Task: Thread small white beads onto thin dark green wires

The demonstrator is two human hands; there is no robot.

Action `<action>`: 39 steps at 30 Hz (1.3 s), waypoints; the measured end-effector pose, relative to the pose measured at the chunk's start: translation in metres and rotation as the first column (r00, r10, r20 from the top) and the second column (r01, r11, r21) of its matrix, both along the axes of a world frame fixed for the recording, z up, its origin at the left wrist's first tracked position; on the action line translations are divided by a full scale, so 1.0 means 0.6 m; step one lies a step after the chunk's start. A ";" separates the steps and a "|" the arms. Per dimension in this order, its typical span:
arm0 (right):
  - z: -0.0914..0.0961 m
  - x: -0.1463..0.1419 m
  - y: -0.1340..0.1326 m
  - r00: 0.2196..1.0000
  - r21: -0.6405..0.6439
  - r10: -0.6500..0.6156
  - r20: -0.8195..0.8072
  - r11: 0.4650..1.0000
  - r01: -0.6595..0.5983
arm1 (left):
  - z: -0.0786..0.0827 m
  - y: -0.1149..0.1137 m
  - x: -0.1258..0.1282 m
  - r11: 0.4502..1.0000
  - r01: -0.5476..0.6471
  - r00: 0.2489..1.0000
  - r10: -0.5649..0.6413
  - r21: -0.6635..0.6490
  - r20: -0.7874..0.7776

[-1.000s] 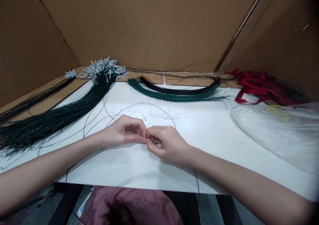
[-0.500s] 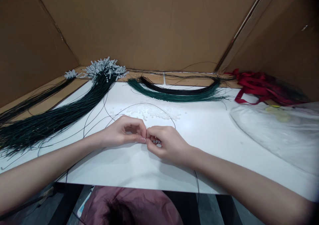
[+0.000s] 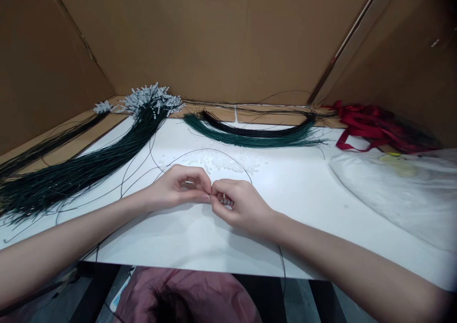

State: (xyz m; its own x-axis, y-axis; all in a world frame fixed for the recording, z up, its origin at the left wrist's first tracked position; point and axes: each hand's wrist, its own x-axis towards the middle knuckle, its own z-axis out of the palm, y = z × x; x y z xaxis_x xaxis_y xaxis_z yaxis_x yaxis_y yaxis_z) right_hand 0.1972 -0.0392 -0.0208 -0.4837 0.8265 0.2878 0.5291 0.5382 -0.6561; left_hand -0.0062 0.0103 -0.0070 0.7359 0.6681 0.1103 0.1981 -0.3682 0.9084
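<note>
Thumb and forefinger of my left hand are pinched together at the fingertips of my right hand, over the white tabletop. A short row of small white beads shows inside the curl of my right hand. Thin dark wire arcs up behind both hands; its end between the fingertips is hidden. What my left fingertips pinch is too small to see clearly, though it appears to be this wire. Loose white beads lie spread just beyond my hands.
At left lies a thick bundle of green wires topped with white beads, with a smaller bundle beside it. Green and black wires lie at the back. Red ribbon and a clear plastic bag are at right. Cardboard walls enclose the table.
Both hands stay pinched together at nearly the same spot. The fingers have shifted very slightly, and a little more of the beads in my right hand shows.
</note>
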 end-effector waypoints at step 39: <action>0.005 0.000 0.002 0.995 0.074 -0.067 -0.079 0.995 0.073 | -0.001 0.002 0.000 0.991 -0.088 0.993 0.079 0.102 0.084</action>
State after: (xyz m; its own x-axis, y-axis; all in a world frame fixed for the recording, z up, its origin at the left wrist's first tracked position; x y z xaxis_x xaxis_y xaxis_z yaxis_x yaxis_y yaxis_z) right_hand 0.1974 -0.0382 -0.0178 -0.3998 0.8315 0.3858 0.5172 0.5521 -0.6540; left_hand -0.0064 0.0113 -0.0073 0.6639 0.7084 0.2396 0.1605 -0.4479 0.8796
